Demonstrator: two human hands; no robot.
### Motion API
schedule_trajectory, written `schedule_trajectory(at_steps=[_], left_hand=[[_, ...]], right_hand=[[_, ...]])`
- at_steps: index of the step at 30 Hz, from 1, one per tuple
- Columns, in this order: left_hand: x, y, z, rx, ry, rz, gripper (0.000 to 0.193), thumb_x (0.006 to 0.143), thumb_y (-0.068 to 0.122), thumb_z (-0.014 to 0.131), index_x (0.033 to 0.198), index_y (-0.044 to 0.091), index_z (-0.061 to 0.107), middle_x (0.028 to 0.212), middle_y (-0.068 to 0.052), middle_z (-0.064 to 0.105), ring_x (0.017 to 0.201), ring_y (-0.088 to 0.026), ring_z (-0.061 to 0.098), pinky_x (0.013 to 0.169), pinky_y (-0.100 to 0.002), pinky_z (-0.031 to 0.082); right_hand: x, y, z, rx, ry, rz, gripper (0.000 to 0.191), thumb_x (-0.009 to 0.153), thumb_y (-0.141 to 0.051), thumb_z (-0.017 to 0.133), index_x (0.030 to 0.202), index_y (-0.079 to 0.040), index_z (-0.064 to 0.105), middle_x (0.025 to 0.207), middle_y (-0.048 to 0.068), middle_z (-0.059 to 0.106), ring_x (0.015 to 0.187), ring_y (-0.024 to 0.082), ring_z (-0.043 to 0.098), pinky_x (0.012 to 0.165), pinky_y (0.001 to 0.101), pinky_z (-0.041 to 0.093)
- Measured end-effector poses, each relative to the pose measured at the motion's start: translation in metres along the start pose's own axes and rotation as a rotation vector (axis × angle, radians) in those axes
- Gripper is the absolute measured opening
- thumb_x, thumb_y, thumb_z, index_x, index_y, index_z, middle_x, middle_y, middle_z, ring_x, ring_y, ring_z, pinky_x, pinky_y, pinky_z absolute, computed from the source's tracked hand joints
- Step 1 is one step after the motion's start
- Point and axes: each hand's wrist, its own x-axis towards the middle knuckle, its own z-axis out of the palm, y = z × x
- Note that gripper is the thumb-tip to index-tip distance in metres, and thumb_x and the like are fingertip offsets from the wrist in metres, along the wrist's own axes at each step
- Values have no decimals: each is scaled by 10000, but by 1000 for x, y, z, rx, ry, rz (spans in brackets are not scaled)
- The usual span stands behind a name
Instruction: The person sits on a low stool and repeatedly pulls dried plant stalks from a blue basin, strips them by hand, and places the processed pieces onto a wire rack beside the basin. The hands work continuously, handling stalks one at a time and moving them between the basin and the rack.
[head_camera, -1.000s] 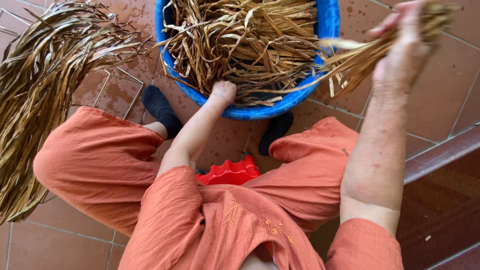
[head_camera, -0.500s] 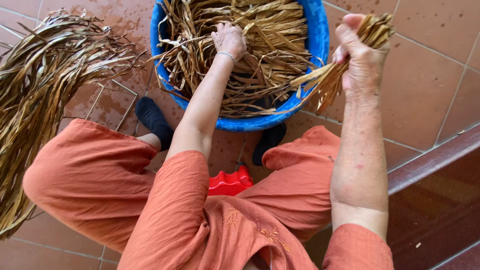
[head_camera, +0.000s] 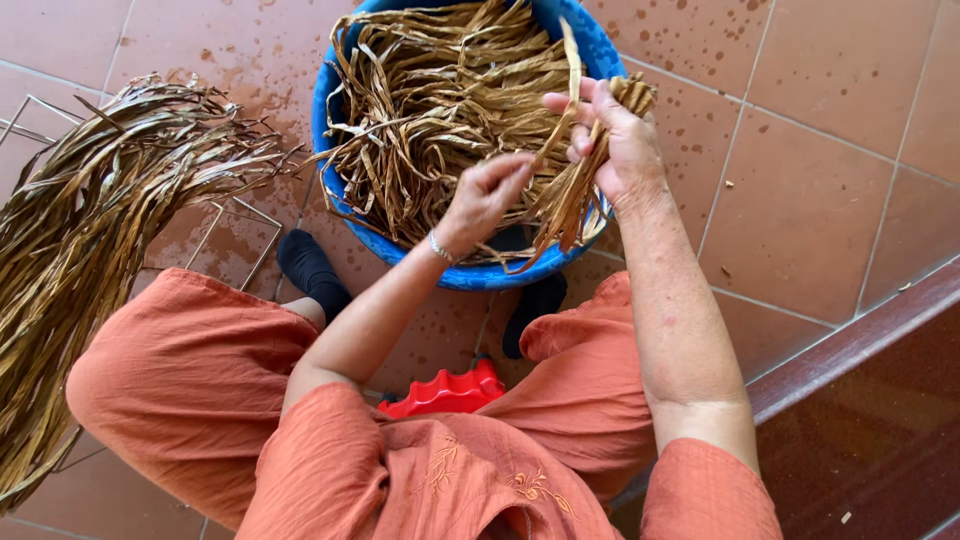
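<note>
Seated person, viewed from above. Both forearms extend forward from orange sleeves, elbows bent, the hands meeting over the near rim of a blue basin (head_camera: 452, 272). The left hand (head_camera: 487, 195), a thin bracelet at its wrist, is bent inward with fingertips pinched on a single dried leaf strip (head_camera: 562, 110) that rises past the right hand's fingers. The right hand (head_camera: 622, 142) is closed around a small bundle of strips (head_camera: 572, 196), gripped near its upper end, the loose ends hanging below the fist toward the basin's rim. Strips are flat, tan, fibrous and curled. Beyond the grip, the basin holds a tangled mass of them. Far left of the hands, a long sheaf (head_camera: 90, 250) lies across a wire rack on damp terracotta tiles.
</note>
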Motion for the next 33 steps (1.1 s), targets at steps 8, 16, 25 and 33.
schedule_trajectory(at_steps=[8,16,25,33], left_hand=[[-45,-16,-1,-105,-82,-242,258,1092,208,560,1106,3,717,740,53,567,668,-32,491,599,-207,437],[-38,-26,-6,-229,-15,-333,278,1104,202,501,1026,-2,673,733,-5,634,661,-76,581,630,-243,501],[-19,17,6,-12,-215,-256,420,975,157,564,1377,42,521,909,-18,706,753,-88,664,715,-263,578],[38,61,46,321,-74,39,273,1060,269,581,1237,66,629,870,-103,734,737,-176,698,680,-331,569]], right_hand=[[-1,-17,-20,-90,125,-331,314,1077,-198,672,1321,-2,647,1027,165,735,606,103,541,545,241,437],[-17,-29,-22,110,115,-399,323,1080,-243,552,1312,-28,617,1116,184,749,714,162,628,643,327,545],[-36,-36,-12,29,83,-442,258,1099,-201,621,1287,-27,647,1084,140,733,801,142,641,664,306,529],[-40,-25,20,-339,135,-511,183,1112,-181,633,1135,-18,713,1059,120,758,753,93,590,665,250,492]])
